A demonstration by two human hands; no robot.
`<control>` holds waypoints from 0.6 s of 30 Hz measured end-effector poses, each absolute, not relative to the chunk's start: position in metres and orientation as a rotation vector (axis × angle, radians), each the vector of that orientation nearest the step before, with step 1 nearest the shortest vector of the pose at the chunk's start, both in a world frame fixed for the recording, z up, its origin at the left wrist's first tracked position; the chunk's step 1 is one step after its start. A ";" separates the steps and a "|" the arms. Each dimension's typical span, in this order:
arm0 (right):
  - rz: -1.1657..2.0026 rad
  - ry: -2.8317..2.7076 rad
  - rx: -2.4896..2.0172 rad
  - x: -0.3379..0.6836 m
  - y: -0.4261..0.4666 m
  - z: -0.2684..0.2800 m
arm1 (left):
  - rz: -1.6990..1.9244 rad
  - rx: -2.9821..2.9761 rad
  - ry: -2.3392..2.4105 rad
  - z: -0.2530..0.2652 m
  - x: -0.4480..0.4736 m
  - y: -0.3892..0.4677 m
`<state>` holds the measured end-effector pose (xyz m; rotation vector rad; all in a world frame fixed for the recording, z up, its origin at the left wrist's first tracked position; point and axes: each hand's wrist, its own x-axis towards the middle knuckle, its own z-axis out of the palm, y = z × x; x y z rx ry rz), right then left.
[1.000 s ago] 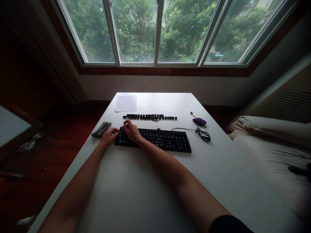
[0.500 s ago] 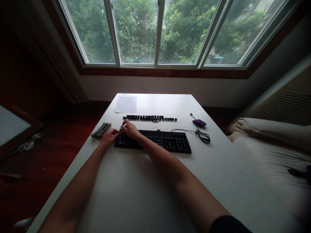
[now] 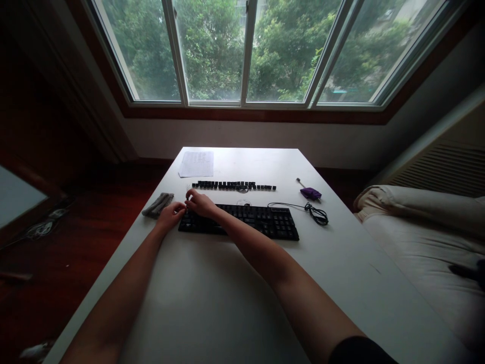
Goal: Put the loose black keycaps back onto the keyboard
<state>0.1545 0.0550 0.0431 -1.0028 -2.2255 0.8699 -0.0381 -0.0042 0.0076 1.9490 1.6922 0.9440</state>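
A black full-size keyboard (image 3: 257, 221) lies on the white table, its left part partly hidden by my hands. Over its far left corner, my right hand (image 3: 200, 203) is closed in a pinch. Thin wire prongs stand up from those fingers, looking like a wire keycap puller (image 3: 187, 190). My left hand (image 3: 171, 215) is at the keyboard's left edge, thumb and fingers bent together close to the right fingertips; whatever they pinch is too small to make out. Loose black keycaps (image 3: 226, 184) lie in rows behind the keyboard.
A grey cloth (image 3: 159, 204) is left of the keyboard. A printed sheet (image 3: 196, 164) lies at the table's back left. To the right are a coiled black cable (image 3: 317, 216), a purple pouch (image 3: 310, 193) and a small brush-like stick (image 3: 301, 181). A clear ring-shaped item (image 3: 243, 202) touches the keyboard's back edge.
My right hand has shifted slightly left and down, and the wire prongs now show upright above its fingers. My left hand has hardly moved.
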 end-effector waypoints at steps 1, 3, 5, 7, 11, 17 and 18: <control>0.820 -2.257 -0.978 0.156 0.052 0.044 | 0.941 1.951 1.695 0.007 -0.038 -0.004; 0.730 -2.320 -0.942 0.156 0.047 0.047 | 0.934 1.962 1.705 0.007 -0.039 -0.003; 0.660 -2.372 -0.918 0.156 0.044 0.048 | 0.927 1.978 1.716 0.006 -0.039 -0.003; 0.595 -2.403 -0.904 0.155 0.042 0.048 | 0.916 1.995 1.735 0.005 -0.040 -0.003; 0.457 -2.456 -0.841 0.155 0.035 0.048 | 0.891 2.001 1.791 0.003 -0.041 -0.002; 0.322 -2.527 -0.837 0.158 0.023 0.049 | 0.882 1.988 1.807 0.003 -0.041 -0.002; 0.320 -2.516 -0.870 0.158 0.021 0.048 | 0.878 1.992 1.802 0.003 -0.040 -0.002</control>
